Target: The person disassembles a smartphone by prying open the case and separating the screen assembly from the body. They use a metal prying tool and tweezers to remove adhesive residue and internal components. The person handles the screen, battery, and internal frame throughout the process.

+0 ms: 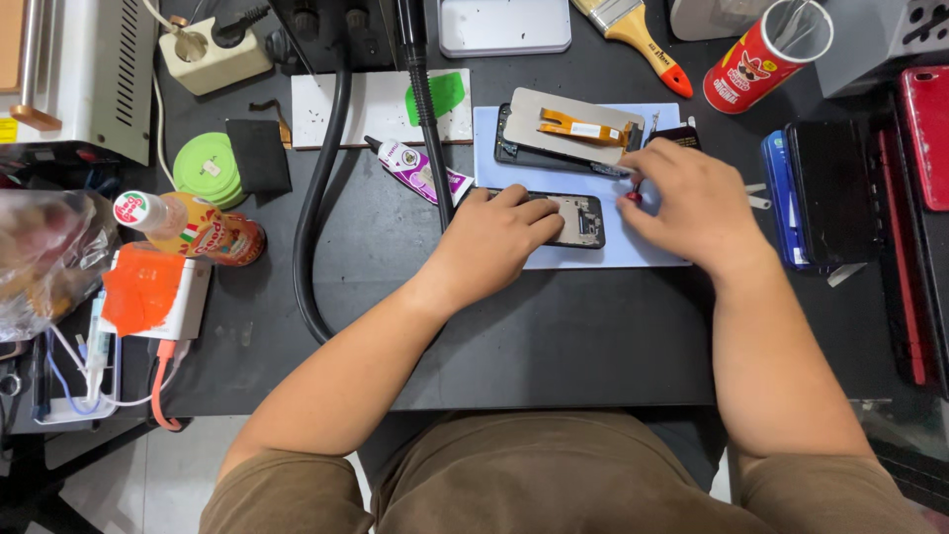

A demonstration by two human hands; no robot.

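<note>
On the pale blue rectangular mat (593, 178), the left hand (491, 240) presses flat on the opened black phone body (575, 220); the right hand (692, 198), just beside, pinches a red-handled screwdriver (633, 195); a slip could strip a screw.

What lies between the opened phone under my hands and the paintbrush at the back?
In the head view, a detached screen panel with an orange flex cable.
</note>
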